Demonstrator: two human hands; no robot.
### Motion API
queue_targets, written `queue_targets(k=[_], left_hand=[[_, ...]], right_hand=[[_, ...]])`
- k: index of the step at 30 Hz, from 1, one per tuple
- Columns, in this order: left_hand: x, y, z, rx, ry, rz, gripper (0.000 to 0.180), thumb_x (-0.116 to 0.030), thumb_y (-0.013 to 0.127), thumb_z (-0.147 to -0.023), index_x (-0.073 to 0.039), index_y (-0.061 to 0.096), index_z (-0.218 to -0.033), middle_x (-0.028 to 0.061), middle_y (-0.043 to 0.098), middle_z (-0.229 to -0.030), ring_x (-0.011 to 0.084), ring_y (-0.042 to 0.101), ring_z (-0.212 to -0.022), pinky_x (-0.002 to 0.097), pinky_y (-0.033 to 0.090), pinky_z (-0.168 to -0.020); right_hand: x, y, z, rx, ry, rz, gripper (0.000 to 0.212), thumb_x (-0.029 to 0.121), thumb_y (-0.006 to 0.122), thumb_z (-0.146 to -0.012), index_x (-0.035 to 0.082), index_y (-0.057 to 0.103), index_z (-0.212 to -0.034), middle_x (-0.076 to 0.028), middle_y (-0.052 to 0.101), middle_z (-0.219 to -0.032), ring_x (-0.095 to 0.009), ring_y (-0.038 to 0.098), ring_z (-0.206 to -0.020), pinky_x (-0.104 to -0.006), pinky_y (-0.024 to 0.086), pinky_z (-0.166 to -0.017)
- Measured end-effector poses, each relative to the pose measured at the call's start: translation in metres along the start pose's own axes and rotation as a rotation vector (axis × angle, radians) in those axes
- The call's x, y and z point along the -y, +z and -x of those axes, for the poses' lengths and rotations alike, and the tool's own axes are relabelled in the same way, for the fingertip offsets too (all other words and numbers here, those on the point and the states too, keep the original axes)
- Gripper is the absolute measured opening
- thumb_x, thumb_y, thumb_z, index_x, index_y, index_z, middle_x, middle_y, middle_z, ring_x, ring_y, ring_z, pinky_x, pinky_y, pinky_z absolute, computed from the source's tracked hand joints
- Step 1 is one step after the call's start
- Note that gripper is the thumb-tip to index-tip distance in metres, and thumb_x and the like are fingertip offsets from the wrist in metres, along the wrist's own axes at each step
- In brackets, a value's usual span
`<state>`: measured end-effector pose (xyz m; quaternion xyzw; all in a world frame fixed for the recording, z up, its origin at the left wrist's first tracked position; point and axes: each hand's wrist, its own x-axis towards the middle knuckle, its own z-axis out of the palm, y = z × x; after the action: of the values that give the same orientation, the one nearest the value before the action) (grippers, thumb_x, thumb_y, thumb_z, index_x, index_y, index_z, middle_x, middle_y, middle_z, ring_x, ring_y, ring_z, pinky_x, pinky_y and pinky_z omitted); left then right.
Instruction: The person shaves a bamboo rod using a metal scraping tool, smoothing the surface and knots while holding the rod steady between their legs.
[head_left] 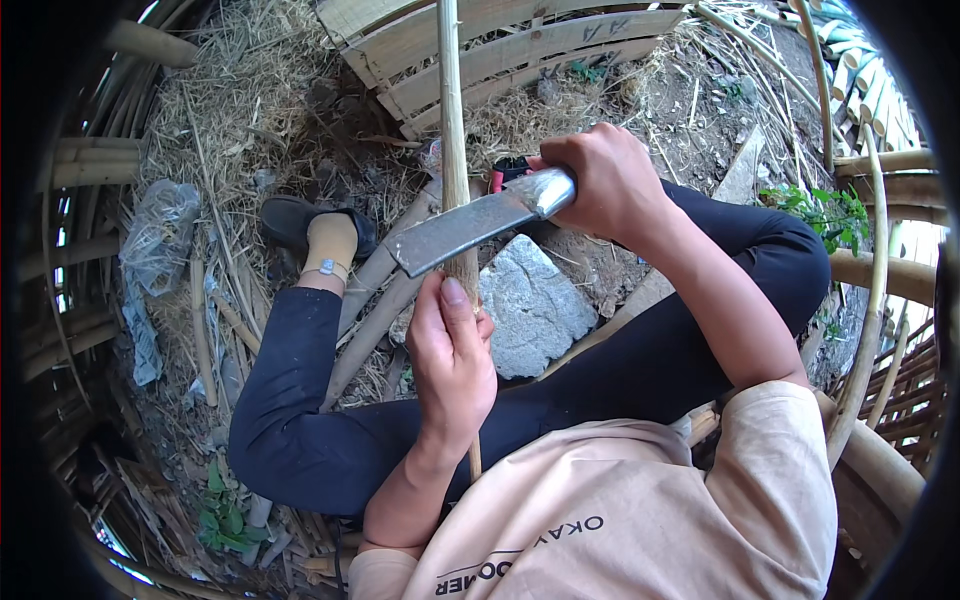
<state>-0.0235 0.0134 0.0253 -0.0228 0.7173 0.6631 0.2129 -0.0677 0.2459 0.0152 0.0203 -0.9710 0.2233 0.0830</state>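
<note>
My left hand (452,360) is closed around a long pale wooden stick (453,110), its thumb pointing up along the wood. The stick runs from beyond the top of the view down toward my lap. In my right hand (612,185) is a machete, gripped at its handle, which my fingers mostly hide. Its broad grey machete blade (462,229) has a shiny metal collar and lies across the stick, just above my left thumb. Whether the edge bites into the wood cannot be made out. Behind the stick, between my legs, sits a rough grey stone (530,312).
A slatted wooden crate (510,50) stands ahead on straw-covered ground. Crumpled clear plastic (162,235) lies at the left. Bamboo poles (880,270) border the right, with cut green bamboo (865,85) piled beyond. My bent legs flank the stone.
</note>
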Motion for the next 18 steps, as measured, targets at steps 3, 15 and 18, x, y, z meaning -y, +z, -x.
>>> queue_targets(k=[3,15,18], left_hand=[[-0.005,0.003,0.003,0.014,0.012,0.043,0.034,-0.039,0.037,-0.112,-0.009,0.045,-0.097,-0.0046,0.038,-0.064,0.0008,0.031,-0.047,0.0195,0.023,-0.04],[-0.002,-0.001,-0.013,0.135,-0.081,0.235,0.033,-0.037,0.04,-0.111,-0.011,0.044,-0.092,-0.0064,0.038,-0.063,-0.0002,0.03,-0.047,0.0188,0.022,-0.04],[-0.001,-0.003,-0.017,0.101,-0.07,0.204,0.033,-0.037,0.04,-0.111,-0.011,0.045,-0.093,-0.0065,0.037,-0.063,-0.0003,0.03,-0.047,0.0188,0.022,-0.041]], right_hand=[[-0.002,-0.001,-0.006,-0.047,-0.029,0.024,0.015,0.019,0.076,-0.07,0.013,0.076,-0.084,-0.013,0.07,-0.071,-0.035,0.07,-0.068,-0.0433,0.056,-0.066],[-0.042,-0.013,-0.011,-0.241,0.034,0.157,0.014,0.018,0.07,-0.075,0.011,0.077,-0.086,-0.013,0.07,-0.069,-0.03,0.071,-0.063,-0.0408,0.058,-0.064],[-0.019,0.002,-0.004,0.038,-0.007,0.067,0.012,0.017,0.07,-0.075,0.011,0.077,-0.082,-0.012,0.071,-0.069,-0.031,0.071,-0.064,-0.0426,0.058,-0.064]])
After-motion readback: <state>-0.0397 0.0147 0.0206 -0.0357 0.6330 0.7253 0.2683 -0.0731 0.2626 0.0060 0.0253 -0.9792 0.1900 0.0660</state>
